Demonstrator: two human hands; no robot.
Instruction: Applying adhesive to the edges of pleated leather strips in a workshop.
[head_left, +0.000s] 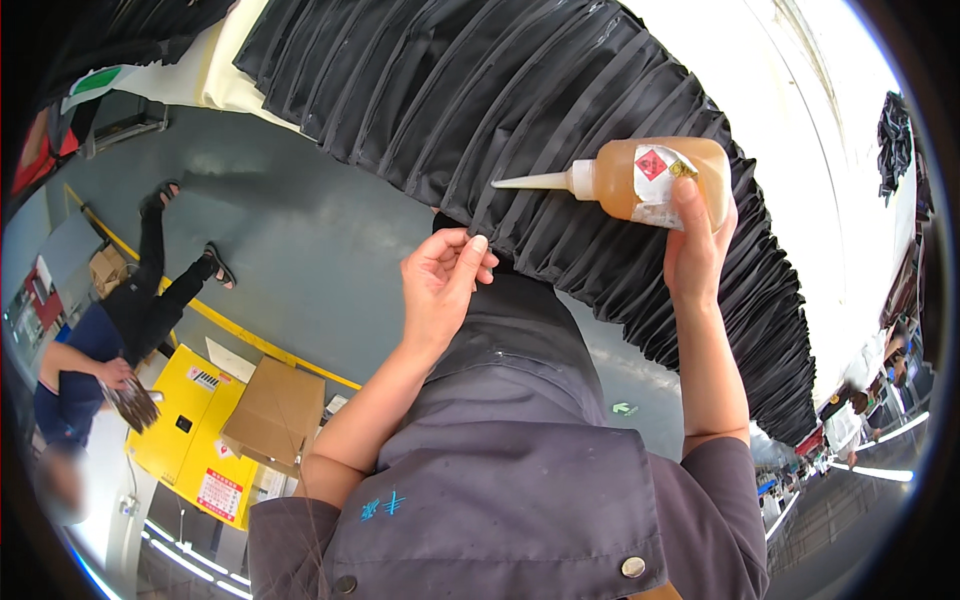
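My right hand (697, 245) is wrapped round a soft squeeze bottle (615, 180) of amber liquid, with a peeling label on its side. The bottle lies tipped over, and its long white nozzle (530, 182) points left, above a long row of overlapping black fabric pieces (480, 100). At the near edge of that row, my left hand (440, 285) is closed, thumb pressed on the curled fingers. Its fingertips are up against the black edge; whatever they pinch is too small or hidden to make out.
The black pieces lie along a pale-covered table (800, 200) curving away to the right. On the left, a person (110, 325) walks on the grey floor holding a dark bundle (133, 402). Nearer stand a yellow cabinet (175, 420) and a cardboard box (275, 410).
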